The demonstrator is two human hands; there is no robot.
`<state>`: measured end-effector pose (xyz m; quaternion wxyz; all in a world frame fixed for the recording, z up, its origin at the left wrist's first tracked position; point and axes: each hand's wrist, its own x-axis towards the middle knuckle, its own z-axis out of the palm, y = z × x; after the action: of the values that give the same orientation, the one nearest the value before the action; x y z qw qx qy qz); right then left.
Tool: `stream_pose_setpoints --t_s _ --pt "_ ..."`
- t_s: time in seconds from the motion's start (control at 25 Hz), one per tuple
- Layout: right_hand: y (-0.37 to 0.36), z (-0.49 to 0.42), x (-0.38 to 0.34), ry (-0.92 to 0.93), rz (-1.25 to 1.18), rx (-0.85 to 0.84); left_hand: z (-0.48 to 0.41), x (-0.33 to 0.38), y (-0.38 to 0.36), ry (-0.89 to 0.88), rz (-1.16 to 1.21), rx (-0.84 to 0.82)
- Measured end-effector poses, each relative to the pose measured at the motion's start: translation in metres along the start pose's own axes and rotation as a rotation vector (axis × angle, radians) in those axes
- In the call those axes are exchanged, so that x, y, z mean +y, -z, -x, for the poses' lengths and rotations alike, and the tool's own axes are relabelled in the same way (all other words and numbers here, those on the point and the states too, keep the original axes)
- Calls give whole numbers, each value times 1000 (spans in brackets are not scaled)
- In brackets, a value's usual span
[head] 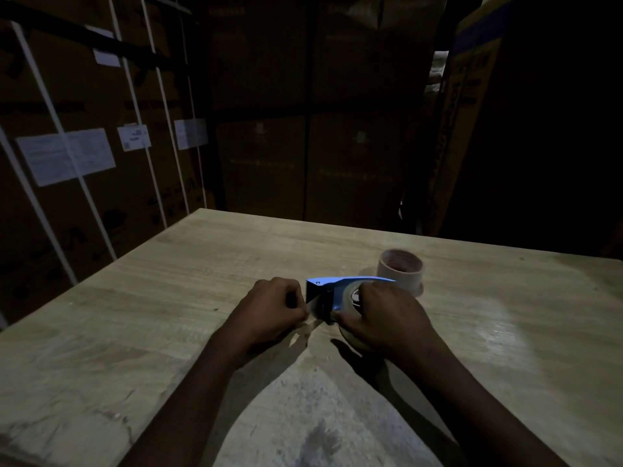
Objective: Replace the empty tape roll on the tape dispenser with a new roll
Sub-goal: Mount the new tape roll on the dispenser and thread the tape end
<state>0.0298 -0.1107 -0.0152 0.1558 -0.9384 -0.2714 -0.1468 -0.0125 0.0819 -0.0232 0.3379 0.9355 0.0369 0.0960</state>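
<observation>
A blue tape dispenser (332,284) lies on the wooden table (141,315), with a clear tape roll (349,299) seated in it. My right hand (384,318) wraps over the roll and the dispenser's body, hiding most of both. My left hand (274,306) is closed just left of the toothed blade, pinching what looks like the loose tape end (312,302). An empty cardboard core (401,269) stands upright on the table right behind the dispenser, apart from both hands.
Stacked cardboard boxes (101,146) with white straps and paper labels rise behind and to the left of the table. The table's far edge runs close behind the core. The room is dim; the right side is nearly black.
</observation>
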Motion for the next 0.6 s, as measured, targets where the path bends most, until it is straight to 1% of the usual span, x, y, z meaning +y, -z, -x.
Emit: stream_pose_setpoints --t_s 0.16,0.36,0.6 --pt "0 4 -5 15 59 -32 -2 -1 0 -3 -18 4" --pt "-4 4 -3 48 93 5 -2 -2 0 -1 -16 1" --pt "-6 7 -1 29 40 19 -4 -6 -2 4 -20 -7"
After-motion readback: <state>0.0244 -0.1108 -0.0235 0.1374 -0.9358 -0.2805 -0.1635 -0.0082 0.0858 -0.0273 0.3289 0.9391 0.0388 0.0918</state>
